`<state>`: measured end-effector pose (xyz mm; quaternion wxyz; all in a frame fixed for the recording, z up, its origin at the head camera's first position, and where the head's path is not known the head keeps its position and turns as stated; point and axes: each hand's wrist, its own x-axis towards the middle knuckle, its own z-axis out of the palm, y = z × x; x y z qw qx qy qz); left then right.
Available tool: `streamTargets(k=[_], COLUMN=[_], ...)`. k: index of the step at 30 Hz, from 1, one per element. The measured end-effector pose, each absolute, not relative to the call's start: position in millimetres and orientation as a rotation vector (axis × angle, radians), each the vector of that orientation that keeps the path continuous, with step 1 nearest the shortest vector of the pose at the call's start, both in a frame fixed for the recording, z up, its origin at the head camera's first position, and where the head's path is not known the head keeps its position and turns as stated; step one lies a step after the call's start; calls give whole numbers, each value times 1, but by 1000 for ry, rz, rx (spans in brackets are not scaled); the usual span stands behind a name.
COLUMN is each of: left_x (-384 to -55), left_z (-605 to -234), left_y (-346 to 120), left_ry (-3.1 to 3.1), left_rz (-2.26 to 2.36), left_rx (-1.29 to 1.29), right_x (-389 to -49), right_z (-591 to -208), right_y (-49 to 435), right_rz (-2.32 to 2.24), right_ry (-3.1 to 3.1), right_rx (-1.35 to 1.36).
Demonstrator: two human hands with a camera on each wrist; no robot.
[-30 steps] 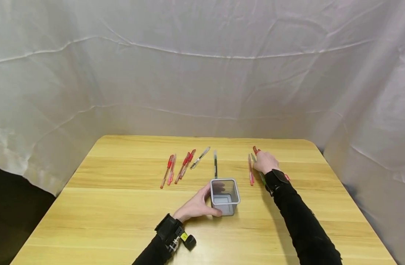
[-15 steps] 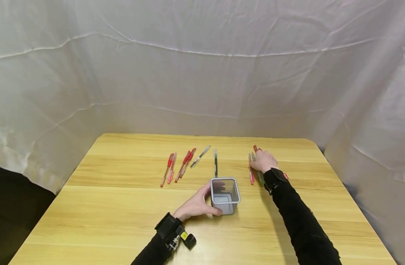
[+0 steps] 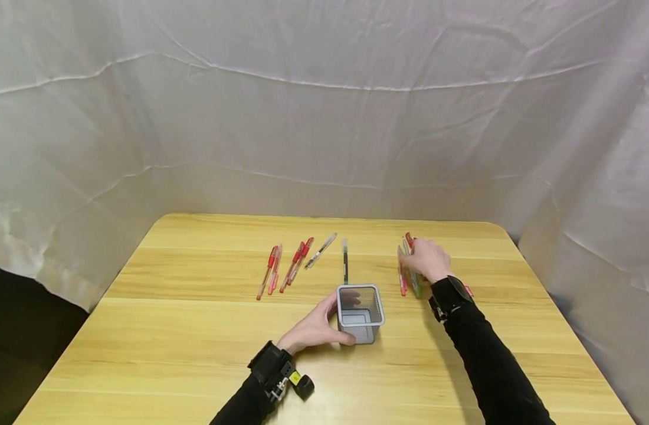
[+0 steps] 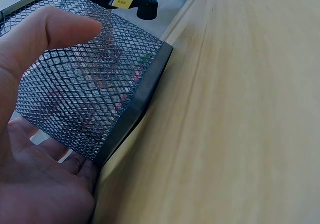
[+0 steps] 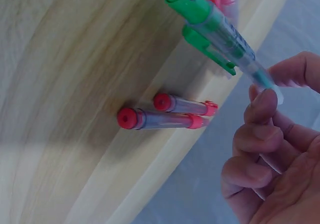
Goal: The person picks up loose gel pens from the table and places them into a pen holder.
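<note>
At lower ctr of the head view, the left hand [image 3: 319, 323] spans the left side of the mesh holder [image 3: 368, 335], thumb in front & fingers round the back; the holder stands upright on the tabletop [image 3: 170, 342], a dark pen [image 3: 346, 268] just above it in frame. Right of ctr, the right hand [image 3: 428, 258] is at the green pen [image 3: 416, 288], w/ a pink pen [image 3: 403, 288] just left of it. Upper left of ctr, red & pink pens [image 3: 266, 274] lie near a clear pen [image 3: 321, 251].

Left wrist view: thumb across the mesh at upper left, fingers at lower left, so it's a wide hold on the holder. A light steadying touch should do; no need to squeeze.

Right wrist view: green pen runs from upper ctr to right of ctr, where thumb & fingertips pinch its clear tip, nearly closed. Can't tell if the green end's off the wood. Pinch at the very end is prob. wobbly; firm pressure, or a grip nearer mid-barrel, would cut swing. Two red-ended pens [image 5: 165, 120] lie mid-frame, so best to lift straight up, w/o brushing them.
</note>
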<state>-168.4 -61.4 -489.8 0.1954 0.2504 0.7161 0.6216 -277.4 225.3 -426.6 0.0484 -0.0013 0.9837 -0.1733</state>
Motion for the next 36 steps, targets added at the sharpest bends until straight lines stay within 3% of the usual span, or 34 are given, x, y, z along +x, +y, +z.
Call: streamTargets(k=[36], left_x=[-169], left_z=[-492], left_y=[-61], left_ry=[1994], left_rz=[1756], left_rx=[709], right_x=[-214], right_z=[-388], right_y=[216], right_rz=[-1340], right_ry=[3205], right_rx=[-216])
